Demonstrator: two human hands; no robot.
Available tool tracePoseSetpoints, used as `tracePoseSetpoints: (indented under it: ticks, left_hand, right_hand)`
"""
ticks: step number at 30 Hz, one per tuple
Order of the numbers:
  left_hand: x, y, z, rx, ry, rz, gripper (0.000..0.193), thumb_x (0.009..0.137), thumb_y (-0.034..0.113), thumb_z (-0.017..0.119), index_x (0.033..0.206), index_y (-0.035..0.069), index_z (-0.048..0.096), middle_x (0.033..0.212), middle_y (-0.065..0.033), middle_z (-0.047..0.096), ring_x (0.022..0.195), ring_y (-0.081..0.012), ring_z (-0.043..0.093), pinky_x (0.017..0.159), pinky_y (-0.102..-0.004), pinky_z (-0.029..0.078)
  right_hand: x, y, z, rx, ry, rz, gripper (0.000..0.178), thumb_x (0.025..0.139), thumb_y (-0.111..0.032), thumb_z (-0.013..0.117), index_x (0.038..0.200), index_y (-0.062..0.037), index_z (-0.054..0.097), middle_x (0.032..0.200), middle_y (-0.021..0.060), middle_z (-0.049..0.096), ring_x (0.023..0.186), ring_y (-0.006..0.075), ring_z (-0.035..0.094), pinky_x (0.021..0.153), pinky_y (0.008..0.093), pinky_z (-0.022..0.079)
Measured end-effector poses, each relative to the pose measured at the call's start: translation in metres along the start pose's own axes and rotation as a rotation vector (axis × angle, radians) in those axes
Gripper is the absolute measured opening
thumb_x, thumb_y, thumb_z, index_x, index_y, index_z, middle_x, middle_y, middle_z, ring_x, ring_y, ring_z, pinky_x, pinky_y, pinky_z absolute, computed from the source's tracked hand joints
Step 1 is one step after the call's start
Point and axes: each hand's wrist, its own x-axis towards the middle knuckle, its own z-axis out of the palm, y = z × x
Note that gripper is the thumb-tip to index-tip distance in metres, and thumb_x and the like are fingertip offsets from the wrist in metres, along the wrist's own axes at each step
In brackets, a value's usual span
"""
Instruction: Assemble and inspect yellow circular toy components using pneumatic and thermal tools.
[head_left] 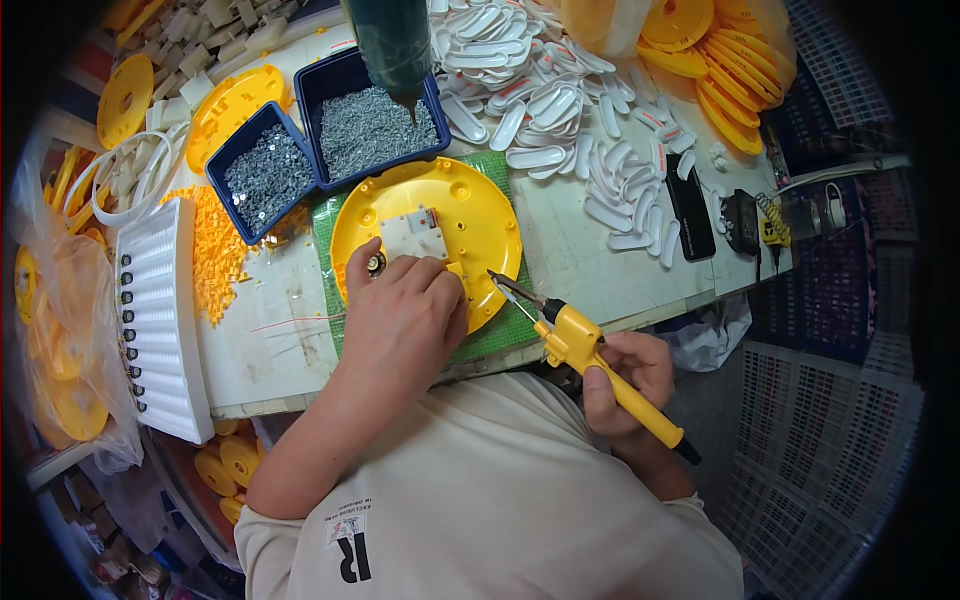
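Right hand (pixel 625 385): fingers closed round the handle of a yellow soldering iron (pixel 590 360), tip aimed at the disc rim.
Left hand (pixel 405 315): fingers curled, pressing down on the yellow disc (pixel 470 215); whether it pinches a part cannot be told.
Disc: flat on the green mat (pixel 500 340), white block (pixel 412 235) on top.
Beyond: two blue trays of screws (pixel 375 125).

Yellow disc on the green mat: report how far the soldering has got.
Done: a white module sits on the yellow disc. In hand: left hand presses down on the disc, right hand holds the soldering iron, tip beside the disc edge. Left: joints hidden, cannot tell.
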Motion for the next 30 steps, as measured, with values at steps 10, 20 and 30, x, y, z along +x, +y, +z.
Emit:
tracePoseSetpoints:
  ticks: [10, 20, 30]
  left_hand:
    - [-0.020, -0.038, -0.071, -0.189, -0.036, -0.088, 0.050, 0.085, 0.020, 0.082, 0.130, 0.007, 0.065, 0.120, -0.0137, 0.069, 0.118, -0.0330, 0.063, 0.108, -0.0484, 0.044]
    - [-0.082, -0.064, -0.055, -0.062, -0.134, -0.332, 0.028, 0.091, 0.010, 0.073, 0.118, 0.005, 0.068, 0.096, -0.0117, 0.070, 0.096, -0.0349, 0.064, 0.088, -0.0438, 0.049]
    - [-0.099, -0.084, -0.064, -0.168, -0.073, -0.310, 0.008, 0.091, 0.008, 0.072, 0.096, 0.002, 0.070, 0.088, -0.0125, 0.066, 0.088, -0.0352, 0.064, 0.081, -0.0433, 0.050]
  right_hand:
    - [0.018, 0.007, 0.010, 0.191, -0.118, 0.018, 0.052, 0.104, -0.026, 0.064, 0.142, 0.0061, 0.047, 0.098, 0.0178, 0.072, 0.085, 0.0192, 0.070, 0.080, 0.0298, 0.057]
    - [0.086, 0.028, 0.074, -0.246, -0.249, -0.183, 0.060, 0.085, 0.003, 0.078, 0.141, -0.0011, 0.057, 0.124, 0.0158, 0.073, 0.115, 0.0311, 0.070, 0.100, 0.0382, 0.054]
    - [0.088, 0.046, 0.090, -0.461, -0.214, -0.221, 0.065, 0.083, 0.008, 0.069, 0.145, -0.0032, 0.054, 0.126, 0.0120, 0.073, 0.114, 0.0323, 0.065, 0.103, 0.0406, 0.050]
